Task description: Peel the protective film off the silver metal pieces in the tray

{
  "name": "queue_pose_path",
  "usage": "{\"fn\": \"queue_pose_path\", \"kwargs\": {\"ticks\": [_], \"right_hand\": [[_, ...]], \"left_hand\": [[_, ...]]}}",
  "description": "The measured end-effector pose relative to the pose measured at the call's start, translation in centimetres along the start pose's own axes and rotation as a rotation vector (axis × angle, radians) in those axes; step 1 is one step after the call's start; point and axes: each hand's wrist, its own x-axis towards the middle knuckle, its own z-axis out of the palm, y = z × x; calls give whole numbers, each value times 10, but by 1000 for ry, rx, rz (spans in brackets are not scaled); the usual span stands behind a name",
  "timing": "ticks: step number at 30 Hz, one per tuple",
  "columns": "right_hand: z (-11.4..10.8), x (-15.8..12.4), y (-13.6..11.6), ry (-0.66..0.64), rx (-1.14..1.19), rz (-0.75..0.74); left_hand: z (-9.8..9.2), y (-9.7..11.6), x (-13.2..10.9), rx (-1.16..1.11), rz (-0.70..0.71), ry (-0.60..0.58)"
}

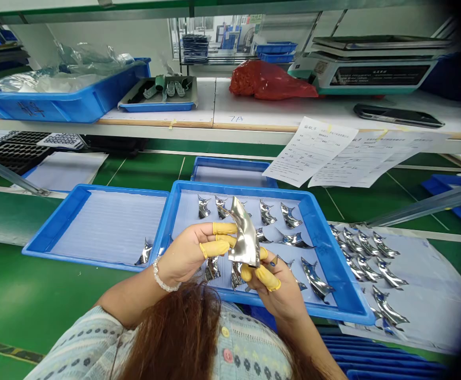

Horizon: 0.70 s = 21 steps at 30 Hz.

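A shiny curved metal part is held up between both hands, above a blue tray lined with white. My left hand, in yellow finger cots, grips the part's left side. At its lower right, my right hand pinches the same part, also with yellow finger cots. Several similar metal parts lie in the tray beneath, some partly hidden by the hands. To the left, another blue tray has one metal part in its lower right corner.
More metal parts lie on white sheets at the right. Printed papers hang from the shelf edge. On the shelf are a blue bin, a red bag, a scale and a phone.
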Motion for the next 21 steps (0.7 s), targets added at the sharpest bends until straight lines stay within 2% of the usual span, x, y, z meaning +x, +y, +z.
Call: {"fn": "queue_pose_path", "kwargs": {"ticks": [6,10,15,21], "right_hand": [[-1,-1,1,30,-31,-14],[-3,-3,-1,48,-94,-106],[-5,-5,-3,23,-91,-188],[-4,-7,-6,22,-59,-215]], "left_hand": [[-3,-2,-1,62,28,-39],[-3,-2,0,151,75,-36],[-7,-3,1,254,136,-87],[-9,-5,7,294,130,-51]]}}
